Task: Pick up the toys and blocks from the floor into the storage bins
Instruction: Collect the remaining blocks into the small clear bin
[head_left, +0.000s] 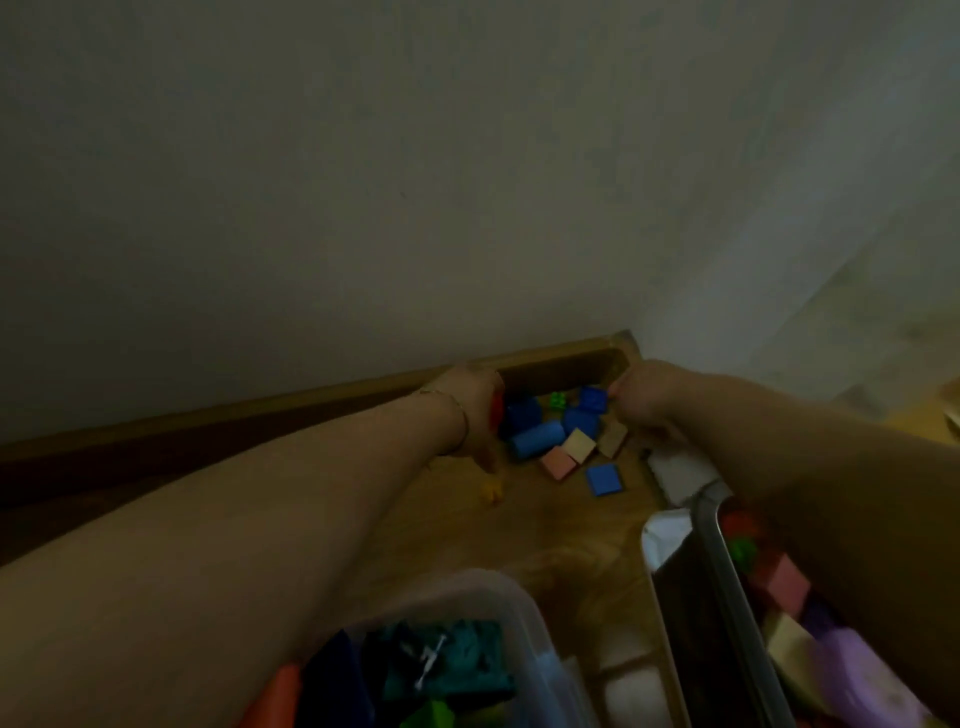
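A heap of blocks lies on the wooden floor in the wall corner: a blue cylinder (537, 438), a pink square (557, 462), a cream square (580, 444), a flat blue square (604, 479), a green brick (558, 400) and more blue bricks. My left hand (475, 410) reaches to the left side of the heap, fingers curled over something red (497, 410). A small yellow piece (491, 491) lies just below that hand. My right hand (641, 402) is at the right side of the heap, fingers closed; whether it holds a block is hidden.
A clear plastic bin (498, 587) with teal, orange and green toys stands at bottom centre. A dark-rimmed bin (727, 582) with pink, purple, green and red blocks stands at the right under my right forearm. A wooden skirting board (311, 400) runs along the wall.
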